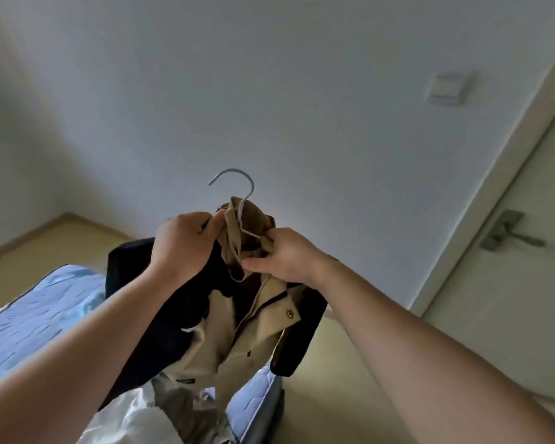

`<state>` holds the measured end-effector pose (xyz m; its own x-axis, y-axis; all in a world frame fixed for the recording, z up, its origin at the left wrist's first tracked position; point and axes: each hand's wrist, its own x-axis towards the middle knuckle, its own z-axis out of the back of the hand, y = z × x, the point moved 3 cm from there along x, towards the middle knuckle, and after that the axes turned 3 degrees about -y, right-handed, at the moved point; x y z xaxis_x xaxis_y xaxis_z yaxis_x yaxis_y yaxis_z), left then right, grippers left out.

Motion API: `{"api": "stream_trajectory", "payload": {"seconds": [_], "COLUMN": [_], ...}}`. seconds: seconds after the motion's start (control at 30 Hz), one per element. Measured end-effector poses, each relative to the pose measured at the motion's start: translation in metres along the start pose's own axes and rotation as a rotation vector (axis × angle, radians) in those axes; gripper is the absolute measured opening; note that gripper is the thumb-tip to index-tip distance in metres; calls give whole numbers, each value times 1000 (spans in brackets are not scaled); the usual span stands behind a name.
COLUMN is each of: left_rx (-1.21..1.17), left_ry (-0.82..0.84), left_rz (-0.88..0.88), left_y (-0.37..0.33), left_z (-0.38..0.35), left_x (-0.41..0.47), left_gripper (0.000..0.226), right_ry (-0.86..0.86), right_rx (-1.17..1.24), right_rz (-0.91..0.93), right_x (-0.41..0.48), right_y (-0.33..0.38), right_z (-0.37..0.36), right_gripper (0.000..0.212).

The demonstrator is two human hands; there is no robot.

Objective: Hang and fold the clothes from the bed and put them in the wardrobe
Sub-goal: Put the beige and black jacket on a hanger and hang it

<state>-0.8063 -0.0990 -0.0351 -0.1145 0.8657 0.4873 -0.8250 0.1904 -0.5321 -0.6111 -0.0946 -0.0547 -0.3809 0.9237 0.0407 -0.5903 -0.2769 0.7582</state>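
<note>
The left grip (183,241) pinches the tan collar edge of the jacket (225,334), thumb and forefinger clenched on the cloth. The right grip (285,256) clutches the collar's other side, where the pale arm of the hanger (252,187) runs in. The hook rises just above, between both grips. The jacket's tan-and-navy body hangs below them, over the bed (29,322).

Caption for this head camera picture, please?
Left hand and right hand hold a tan jacket on a hanger above the bed.
</note>
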Motion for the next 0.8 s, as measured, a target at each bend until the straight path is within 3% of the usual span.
{"api": "stream_trajectory", "payload": {"seconds": [0.13, 0.33, 0.67, 0.8], "left_rx": [-139, -353, -568, -617], "left_ry": [153, 358, 662, 748], "left_rz": [-154, -325, -533, -609], "left_y": [-58, -158, -352, -443], "left_z": [-63, -145, -250, -287], "left_x": [8, -16, -110, -150], "left_gripper": [63, 64, 62, 63], "right_ry": [-280, -625, -958, -1053], "right_rx": [115, 180, 166, 179], "right_rz": [-206, -396, -643, -760], "right_x": [-51, -157, -338, -412], "right_y": [-51, -102, -166, -196], "right_z": [41, 93, 175, 218], "right_gripper": [26, 21, 25, 11]}}
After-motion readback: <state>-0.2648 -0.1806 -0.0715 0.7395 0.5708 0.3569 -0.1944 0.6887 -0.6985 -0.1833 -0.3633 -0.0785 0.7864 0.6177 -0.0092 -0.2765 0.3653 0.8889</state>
